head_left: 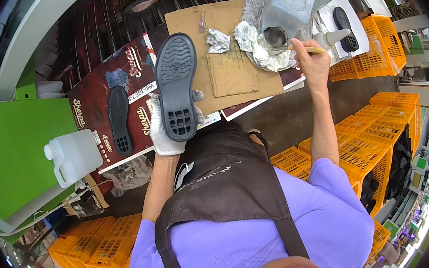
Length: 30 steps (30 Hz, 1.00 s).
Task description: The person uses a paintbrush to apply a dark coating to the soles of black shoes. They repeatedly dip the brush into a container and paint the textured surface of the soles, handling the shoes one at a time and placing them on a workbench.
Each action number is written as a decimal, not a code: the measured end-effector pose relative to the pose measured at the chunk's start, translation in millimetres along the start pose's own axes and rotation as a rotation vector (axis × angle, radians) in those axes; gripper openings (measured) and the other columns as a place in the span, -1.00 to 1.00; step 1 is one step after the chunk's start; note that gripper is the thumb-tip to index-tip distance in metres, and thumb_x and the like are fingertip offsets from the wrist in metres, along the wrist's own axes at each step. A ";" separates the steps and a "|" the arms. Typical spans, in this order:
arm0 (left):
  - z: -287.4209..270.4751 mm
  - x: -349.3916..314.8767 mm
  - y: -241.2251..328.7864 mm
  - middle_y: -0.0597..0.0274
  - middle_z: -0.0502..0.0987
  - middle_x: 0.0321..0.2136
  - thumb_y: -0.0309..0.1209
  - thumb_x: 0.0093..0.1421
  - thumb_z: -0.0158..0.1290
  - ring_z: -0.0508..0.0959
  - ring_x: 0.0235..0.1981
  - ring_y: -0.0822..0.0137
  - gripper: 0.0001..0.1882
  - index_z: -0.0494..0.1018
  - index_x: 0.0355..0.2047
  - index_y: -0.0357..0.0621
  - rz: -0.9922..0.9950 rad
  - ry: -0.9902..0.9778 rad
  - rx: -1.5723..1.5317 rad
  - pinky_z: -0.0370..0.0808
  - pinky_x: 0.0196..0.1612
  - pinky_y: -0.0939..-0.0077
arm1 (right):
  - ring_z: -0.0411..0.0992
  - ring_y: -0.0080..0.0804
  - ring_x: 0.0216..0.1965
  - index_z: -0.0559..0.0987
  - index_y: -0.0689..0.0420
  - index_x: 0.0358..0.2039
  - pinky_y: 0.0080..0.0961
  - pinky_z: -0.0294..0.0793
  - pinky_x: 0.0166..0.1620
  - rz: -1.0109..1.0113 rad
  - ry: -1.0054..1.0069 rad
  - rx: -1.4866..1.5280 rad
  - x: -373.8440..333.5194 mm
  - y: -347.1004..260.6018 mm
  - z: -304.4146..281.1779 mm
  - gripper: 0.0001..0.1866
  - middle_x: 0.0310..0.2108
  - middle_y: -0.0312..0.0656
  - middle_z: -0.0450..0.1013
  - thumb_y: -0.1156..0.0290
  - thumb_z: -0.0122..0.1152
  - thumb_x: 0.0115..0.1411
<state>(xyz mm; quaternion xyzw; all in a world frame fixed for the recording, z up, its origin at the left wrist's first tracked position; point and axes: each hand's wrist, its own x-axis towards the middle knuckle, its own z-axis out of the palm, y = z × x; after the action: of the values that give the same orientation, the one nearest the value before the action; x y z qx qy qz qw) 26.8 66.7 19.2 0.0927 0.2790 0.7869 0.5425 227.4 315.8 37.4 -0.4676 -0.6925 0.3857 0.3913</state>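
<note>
Black rubber shoe sole (176, 86) stands tread-up at about ten o'clock from the frame's centre, its heel end gripped by the gloved left hand (165, 131), fingers wrapped around it. The bare right hand (313, 62), at one o'clock, pinches a wooden-handled brush (305, 48) whose tip dips into a foil-lined glue tin (272, 38) beside a grey plastic jug (287, 5). The likely risk: an overloaded brush could drip on the cardboard sheet (227, 55), or the sole could slip, since only its heel is held. A second sole (119, 120) lies at nine o'clock on a dark red printed box (94, 94), a white jerrycan (74, 157) just beside it. The bench is cluttered; orange plastic crates (375, 139) stack from three to eight o'clock around a workshop floor
</note>
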 end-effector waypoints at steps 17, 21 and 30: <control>-14.1 14.7 0.8 0.18 0.34 -0.03 -0.27 -0.13 0.29 0.35 0.04 0.26 -0.12 0.06 0.16 -0.07 0.123 -0.074 0.165 0.32 0.09 0.30 | 0.29 -0.56 -0.46 0.55 0.25 -0.33 -0.62 0.26 -0.41 -0.243 -0.807 -0.278 27.7 -31.6 -49.3 -0.86 -0.50 -0.28 0.34 0.53 0.17 0.05; -2.7 19.7 12.5 0.17 0.35 -0.05 -0.66 -0.13 0.20 0.38 0.00 0.29 -0.26 0.14 0.06 -0.08 0.243 -0.036 0.268 0.36 0.06 0.38 | 0.30 -0.68 -0.50 0.56 0.22 -0.31 -0.74 0.26 -0.41 0.040 -0.517 -0.014 18.9 -29.0 -52.5 -0.85 -0.51 -0.37 0.41 0.45 0.17 0.10; 7.2 32.4 3.6 0.23 0.28 -0.06 -0.49 -0.08 0.25 0.29 0.02 0.35 -0.33 0.15 0.03 -0.10 0.608 0.017 0.724 0.24 0.11 0.41 | 0.32 -0.58 -0.67 0.45 0.32 -0.33 -0.71 0.38 -0.57 -0.039 -0.156 0.707 -42.6 -48.5 27.3 -0.84 -0.61 -0.20 0.40 0.46 0.07 0.16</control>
<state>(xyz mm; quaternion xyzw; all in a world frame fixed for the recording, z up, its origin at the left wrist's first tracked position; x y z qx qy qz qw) 14.4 97.6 22.0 0.3471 0.5002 0.7628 0.2180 197.0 257.9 62.5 -0.2592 -0.5529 0.6281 0.4823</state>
